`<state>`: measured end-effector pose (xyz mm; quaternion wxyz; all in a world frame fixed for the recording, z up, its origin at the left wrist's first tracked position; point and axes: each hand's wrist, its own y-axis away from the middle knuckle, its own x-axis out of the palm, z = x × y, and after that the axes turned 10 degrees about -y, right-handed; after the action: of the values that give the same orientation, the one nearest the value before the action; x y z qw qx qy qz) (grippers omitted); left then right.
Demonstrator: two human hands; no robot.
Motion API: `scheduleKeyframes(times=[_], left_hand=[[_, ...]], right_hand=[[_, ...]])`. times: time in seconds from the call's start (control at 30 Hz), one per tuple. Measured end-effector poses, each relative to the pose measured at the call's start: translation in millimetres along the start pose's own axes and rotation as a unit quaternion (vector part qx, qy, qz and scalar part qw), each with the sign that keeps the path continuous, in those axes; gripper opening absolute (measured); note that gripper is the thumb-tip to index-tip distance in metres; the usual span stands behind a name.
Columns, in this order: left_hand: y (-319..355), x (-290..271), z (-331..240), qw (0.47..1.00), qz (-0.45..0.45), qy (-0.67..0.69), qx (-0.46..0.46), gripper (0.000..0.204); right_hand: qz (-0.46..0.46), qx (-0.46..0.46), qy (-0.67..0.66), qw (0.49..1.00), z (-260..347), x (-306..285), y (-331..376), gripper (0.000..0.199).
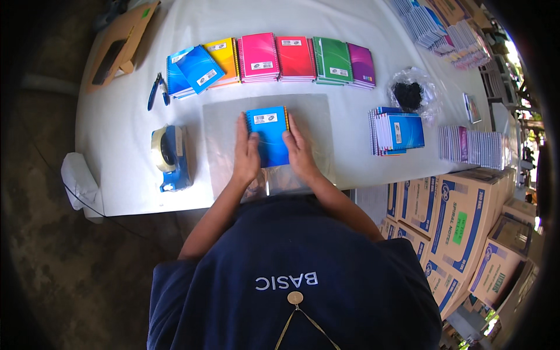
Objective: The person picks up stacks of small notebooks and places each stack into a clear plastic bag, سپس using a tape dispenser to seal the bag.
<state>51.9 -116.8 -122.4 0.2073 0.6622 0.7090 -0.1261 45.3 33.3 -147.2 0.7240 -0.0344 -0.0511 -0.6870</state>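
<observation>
A blue spiral notebook (271,137) with a white label lies in front of me on a clear plastic sheet (318,125). A yellow edge peeks out at its upper right, so at least one other notebook seems to lie beneath it. My left hand (247,153) presses along its left, coil-bound side, the thumb resting near the cover. On the opposite side my right hand (301,153) holds the right edge, fingers stretched along it and thumb at the cover. Between the two palms the notebook is gripped upright to my view. The undersides of both hands are hidden.
Stacks of coloured notebooks (258,55) line the back. At left stand a blue tape dispenser (175,157), a cutter (154,93) and a cardboard piece (125,44). Rightward are a notebook pile (405,131), a plastic bag with black contents (408,95) and cartons (455,221).
</observation>
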Motion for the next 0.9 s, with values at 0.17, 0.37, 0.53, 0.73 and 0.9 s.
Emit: scheduleKeyframes(times=[0.17, 0.37, 0.53, 0.73, 0.9], left_hand=[[13, -22, 81, 0.84, -0.256, -0.474, -0.061, 0.047], [15, -17, 56, 0.856, -0.254, -0.45, -0.023, 0.055], [9, -26, 67, 0.853, -0.32, -0.402, -0.087, 0.049], [-9, -49, 60, 0.897, -0.232, -0.345, -0.152, 0.034], [9, -21, 73, 0.805, -0.326, -0.489, -0.078, 0.049]], right_hand=[[-0.203, -0.067, 0.542, 0.812, -16, -64, 8, 0.03], [-0.18, -0.125, 0.519, 0.826, -5, -68, 9, 0.024], [-0.235, 0.033, 0.172, 0.956, 14, -66, -3, 0.029], [-0.167, 0.06, 0.25, 0.952, -10, -96, 8, 0.019], [-0.131, -0.003, 0.368, 0.921, -12, -79, 1, 0.012]])
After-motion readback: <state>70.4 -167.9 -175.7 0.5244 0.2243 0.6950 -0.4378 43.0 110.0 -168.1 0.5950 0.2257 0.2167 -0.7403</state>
